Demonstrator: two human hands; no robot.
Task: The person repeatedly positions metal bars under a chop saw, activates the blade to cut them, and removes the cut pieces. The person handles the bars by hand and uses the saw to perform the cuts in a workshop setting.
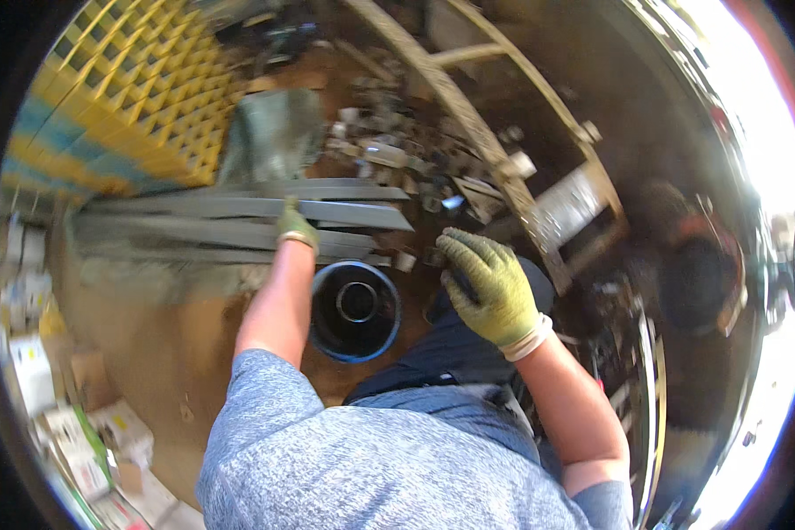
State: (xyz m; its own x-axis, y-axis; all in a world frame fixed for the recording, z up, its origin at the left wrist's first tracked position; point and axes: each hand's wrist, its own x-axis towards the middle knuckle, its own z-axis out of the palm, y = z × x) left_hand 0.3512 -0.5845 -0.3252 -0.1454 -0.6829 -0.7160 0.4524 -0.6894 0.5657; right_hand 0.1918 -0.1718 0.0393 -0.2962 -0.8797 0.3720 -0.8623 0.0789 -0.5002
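My left hand (pixel 298 231), in a yellow-green glove, reaches onto a bundle of long grey flat strips (pixel 212 231). Its fingers look closed around one brighter grey strip (pixel 358 215), though motion smears them and partly hides the grip. The strips lie side by side, running left to right, with cut ends toward the middle. Just below them stands a round black bucket (pixel 327 329) with a blue rim and a ring-shaped form inside. My right hand (pixel 495 291), gloved alike, hovers over my leg right of the bucket. Its fingers are loosely curved, thumb apart, holding nothing.
A stack of yellow lattice crates (pixel 141 88) rises at the far left beside a grey-green sack (pixel 274 132). Scrap pieces (pixel 397 132) litter the floor ahead. A metal frame (pixel 468 110) slants across the right. Cartons (pixel 79 450) line the lower left.
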